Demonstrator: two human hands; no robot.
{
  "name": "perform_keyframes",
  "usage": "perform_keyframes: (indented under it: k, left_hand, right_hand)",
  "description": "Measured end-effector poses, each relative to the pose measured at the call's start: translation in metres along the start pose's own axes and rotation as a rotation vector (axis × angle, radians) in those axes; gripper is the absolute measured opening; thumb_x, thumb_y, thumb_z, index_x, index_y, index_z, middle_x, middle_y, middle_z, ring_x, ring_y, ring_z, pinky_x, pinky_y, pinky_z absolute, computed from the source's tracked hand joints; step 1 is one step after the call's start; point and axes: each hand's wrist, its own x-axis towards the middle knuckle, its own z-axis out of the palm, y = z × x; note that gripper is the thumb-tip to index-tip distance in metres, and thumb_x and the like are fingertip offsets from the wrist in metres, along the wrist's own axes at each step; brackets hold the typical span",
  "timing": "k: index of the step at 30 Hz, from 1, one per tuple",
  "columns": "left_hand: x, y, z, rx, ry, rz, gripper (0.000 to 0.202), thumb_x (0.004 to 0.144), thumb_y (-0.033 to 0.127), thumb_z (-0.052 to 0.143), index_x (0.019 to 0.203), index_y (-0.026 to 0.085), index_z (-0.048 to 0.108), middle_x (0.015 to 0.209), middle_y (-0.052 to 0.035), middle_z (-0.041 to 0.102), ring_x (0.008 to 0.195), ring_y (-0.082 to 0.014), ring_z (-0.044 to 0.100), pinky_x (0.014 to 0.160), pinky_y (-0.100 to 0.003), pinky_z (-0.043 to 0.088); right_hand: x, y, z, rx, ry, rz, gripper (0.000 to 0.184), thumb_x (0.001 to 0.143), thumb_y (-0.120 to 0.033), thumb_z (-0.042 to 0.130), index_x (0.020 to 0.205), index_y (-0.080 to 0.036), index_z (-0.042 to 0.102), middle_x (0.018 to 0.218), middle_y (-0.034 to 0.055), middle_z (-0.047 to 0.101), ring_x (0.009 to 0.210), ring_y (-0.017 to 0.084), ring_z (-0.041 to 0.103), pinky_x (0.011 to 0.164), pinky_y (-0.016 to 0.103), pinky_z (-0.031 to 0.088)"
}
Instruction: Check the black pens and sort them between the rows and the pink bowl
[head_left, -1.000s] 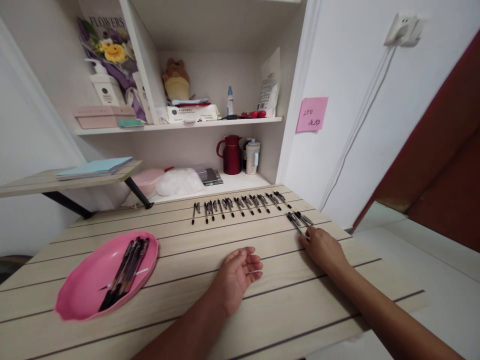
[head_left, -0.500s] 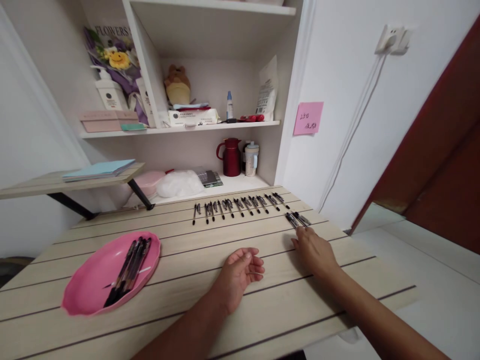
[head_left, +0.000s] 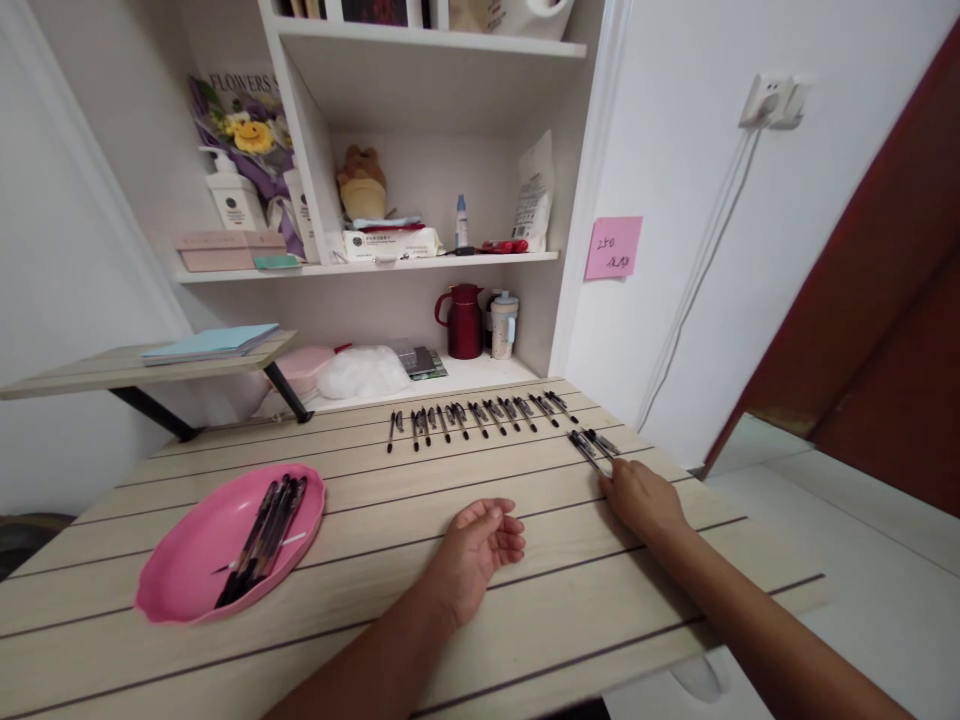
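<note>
My right hand (head_left: 643,500) is at the right side of the table, its fingers closed at the near end of a black pen (head_left: 604,444). Just left of it lies another pen (head_left: 587,450), touching or very near my fingertips. Small dark pieces that look like pen caps lie beside these pens. My left hand (head_left: 484,550) rests palm inward over the middle of the table, fingers loosely curled and apart, holding nothing. A row of several pens (head_left: 484,418), with similar short pieces between them, stretches along the table's back. More dark pens (head_left: 264,540) lie bunched in a pink plate (head_left: 176,545) at left.
The slatted wooden table (head_left: 390,620) backs onto a white shelf (head_left: 375,268). A red jug (head_left: 465,322) and a pale cup (head_left: 505,325) stand in its lower compartment. At left, a small raised stand (head_left: 82,370) carries blue-covered papers (head_left: 217,342).
My right hand has shifted slightly right and toward me beside the pens, and more of the left pen shows. My left hand stays put. The camera view has tilted up slightly.
</note>
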Motion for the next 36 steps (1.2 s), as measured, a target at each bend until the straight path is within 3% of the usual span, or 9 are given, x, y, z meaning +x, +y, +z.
perform_keyframes:
  k: [13, 19, 23, 25, 26, 30, 31, 33, 36]
  left_hand:
    - [-0.001, 0.001, 0.001, 0.014, 0.006, -0.011, 0.025, 0.073, 0.029, 0.062, 0.092, 0.013, 0.057, 0.075, -0.0067, 0.062, 0.064, -0.0135, 0.057, 0.067, -0.030, 0.041]
    - [-0.003, 0.012, 0.012, 0.126, 0.049, 0.019, 0.029, 0.069, 0.031, 0.064, 0.092, 0.015, 0.057, 0.074, -0.0051, 0.062, 0.062, -0.0123, 0.056, 0.066, -0.028, 0.040]
    - [-0.014, 0.054, 0.013, 0.423, 0.078, 0.091, 0.028, 0.071, 0.032, 0.061, 0.093, 0.015, 0.057, 0.076, -0.0051, 0.062, 0.066, -0.0138, 0.057, 0.071, -0.029, 0.042]
    - [-0.024, 0.087, 0.000, 0.705, 0.151, 0.184, 0.028, 0.072, 0.031, 0.057, 0.095, 0.016, 0.057, 0.078, -0.0051, 0.063, 0.072, -0.0161, 0.057, 0.074, -0.031, 0.042]
    - [-0.030, 0.104, -0.011, 0.903, 0.243, 0.242, 0.027, 0.072, 0.031, 0.056, 0.095, 0.016, 0.058, 0.081, -0.0056, 0.063, 0.076, -0.0178, 0.057, 0.076, -0.031, 0.041]
    - [-0.061, 0.165, -0.078, 1.790, 0.640, 0.445, 0.033, 0.077, 0.028, 0.044, 0.103, 0.016, 0.058, 0.110, -0.0128, 0.057, 0.104, -0.0267, 0.049, 0.088, -0.037, 0.034]
    - [-0.069, 0.175, -0.095, 1.950, 0.725, 0.372, 0.032, 0.077, 0.027, 0.041, 0.100, 0.013, 0.059, 0.107, -0.0156, 0.058, 0.102, -0.0290, 0.050, 0.085, -0.038, 0.035]
    - [-0.082, 0.187, -0.126, 2.101, 0.826, 0.094, 0.028, 0.076, 0.026, 0.039, 0.085, 0.011, 0.062, 0.092, -0.0184, 0.062, 0.085, -0.0302, 0.057, 0.072, -0.037, 0.038]
    - [-0.092, 0.189, -0.155, 1.980, 0.829, -0.308, 0.020, 0.069, 0.020, 0.043, 0.070, 0.012, 0.061, 0.072, -0.0167, 0.064, 0.064, -0.0280, 0.059, 0.056, -0.033, 0.037]
  right_hand:
    - [-0.010, -0.010, -0.015, 0.008, 0.053, -0.010, 0.031, 0.085, -0.032, 0.037, 0.094, -0.011, 0.058, 0.092, 0.0166, 0.061, 0.078, 0.023, 0.061, 0.063, 0.031, 0.039]
    - [-0.044, -0.073, -0.033, 0.094, 0.005, -0.242, 0.027, 0.087, -0.027, 0.035, 0.089, -0.012, 0.057, 0.090, 0.0144, 0.062, 0.074, 0.020, 0.062, 0.060, 0.027, 0.039]
    - [-0.063, -0.124, -0.040, 0.187, -0.053, -0.422, 0.025, 0.085, -0.026, 0.038, 0.088, -0.014, 0.059, 0.087, 0.0127, 0.064, 0.073, 0.020, 0.062, 0.062, 0.027, 0.040]
    - [-0.067, -0.143, -0.041, 0.222, -0.063, -0.504, 0.027, 0.084, -0.028, 0.038, 0.088, -0.014, 0.060, 0.088, 0.0130, 0.065, 0.076, 0.021, 0.062, 0.065, 0.028, 0.041]
    - [-0.068, -0.151, -0.041, 0.231, -0.072, -0.541, 0.027, 0.084, -0.029, 0.039, 0.088, -0.013, 0.061, 0.089, 0.0133, 0.065, 0.078, 0.021, 0.061, 0.067, 0.028, 0.041]
    - [-0.068, -0.168, -0.035, 0.235, -0.104, -0.640, 0.028, 0.084, -0.030, 0.040, 0.091, -0.012, 0.061, 0.091, 0.0135, 0.065, 0.079, 0.021, 0.061, 0.067, 0.028, 0.041]
    - [-0.068, -0.170, -0.032, 0.236, -0.099, -0.650, 0.028, 0.084, -0.030, 0.039, 0.091, -0.013, 0.060, 0.091, 0.0134, 0.065, 0.078, 0.020, 0.061, 0.066, 0.028, 0.041]
    - [-0.068, -0.172, -0.028, 0.241, -0.081, -0.664, 0.029, 0.086, -0.029, 0.037, 0.091, -0.013, 0.060, 0.090, 0.0129, 0.065, 0.076, 0.020, 0.061, 0.064, 0.027, 0.040]
    - [-0.068, -0.172, -0.023, 0.248, -0.057, -0.668, 0.028, 0.087, -0.030, 0.036, 0.089, -0.014, 0.059, 0.088, 0.0115, 0.064, 0.074, 0.019, 0.061, 0.063, 0.027, 0.039]
